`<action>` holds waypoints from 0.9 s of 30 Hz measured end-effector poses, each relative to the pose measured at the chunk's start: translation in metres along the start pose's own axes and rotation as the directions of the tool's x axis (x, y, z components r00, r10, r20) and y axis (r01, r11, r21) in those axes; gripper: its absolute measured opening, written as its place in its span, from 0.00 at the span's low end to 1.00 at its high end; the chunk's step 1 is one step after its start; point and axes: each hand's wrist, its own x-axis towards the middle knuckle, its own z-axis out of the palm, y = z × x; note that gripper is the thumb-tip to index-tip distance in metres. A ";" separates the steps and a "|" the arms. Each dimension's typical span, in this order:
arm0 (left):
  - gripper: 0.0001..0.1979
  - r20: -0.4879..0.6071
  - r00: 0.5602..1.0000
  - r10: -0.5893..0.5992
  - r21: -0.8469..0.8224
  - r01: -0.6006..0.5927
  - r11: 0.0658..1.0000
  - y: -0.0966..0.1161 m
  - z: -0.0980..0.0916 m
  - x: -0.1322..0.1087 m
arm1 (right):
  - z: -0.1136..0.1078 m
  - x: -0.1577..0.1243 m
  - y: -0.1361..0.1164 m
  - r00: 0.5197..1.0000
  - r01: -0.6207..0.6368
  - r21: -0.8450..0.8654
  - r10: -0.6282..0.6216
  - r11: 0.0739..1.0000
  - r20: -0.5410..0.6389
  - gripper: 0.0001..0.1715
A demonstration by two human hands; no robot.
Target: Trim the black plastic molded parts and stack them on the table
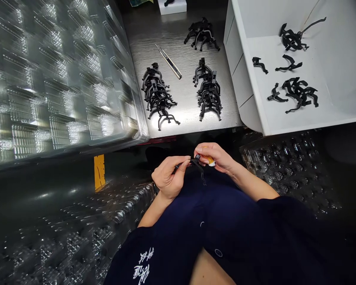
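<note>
Both the left hand (167, 177) and right hand (212, 156) seem, from my remote seat, to pinch a small black plastic part (196, 159) between pressed fingers (184, 165), held in close, likely for steadiness.

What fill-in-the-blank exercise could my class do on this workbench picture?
The left hand and right hand both hold a ____ plastic part.
Only the ____ hand touches the orange-and-white item.
The slim metal tool lies on the steel tabletop, near a bin coloured ____.
Missing words: black; right; white.
</note>
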 end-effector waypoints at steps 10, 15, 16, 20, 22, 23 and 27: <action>0.04 0.053 0.993 0.104 0.090 -0.109 0.990 0.006 -0.002 0.006 | -0.002 0.002 0.003 1.000 0.017 0.024 -0.016 1.000 -0.012 0.25; 0.04 0.062 0.992 0.106 0.100 -0.112 0.989 0.007 -0.002 0.007 | -0.004 0.001 0.004 1.000 0.027 0.027 -0.027 0.999 -0.010 0.23; 0.04 0.061 0.993 0.106 0.098 -0.112 0.989 0.007 -0.002 0.007 | -0.005 0.001 0.005 1.000 0.029 0.024 -0.029 0.999 -0.006 0.23; 0.04 0.048 0.993 0.108 0.106 -0.113 0.988 0.007 -0.001 0.007 | -0.007 0.001 0.003 0.991 0.134 0.048 -0.134 0.990 -0.008 0.17; 0.04 0.046 0.992 0.118 0.115 -0.122 0.986 0.007 -0.001 0.007 | -0.006 -0.002 0.000 0.962 0.274 0.054 -0.273 0.960 -0.025 0.19; 0.04 0.049 0.991 0.124 0.118 -0.129 0.985 0.007 -0.001 0.007 | -0.005 -0.004 -0.001 0.933 0.360 0.030 -0.359 0.932 -0.036 0.20; 0.05 0.063 0.988 0.139 0.129 -0.146 0.981 0.007 0.000 0.008 | 0.002 -0.012 -0.001 0.738 0.649 -0.304 -0.674 0.697 0.030 0.20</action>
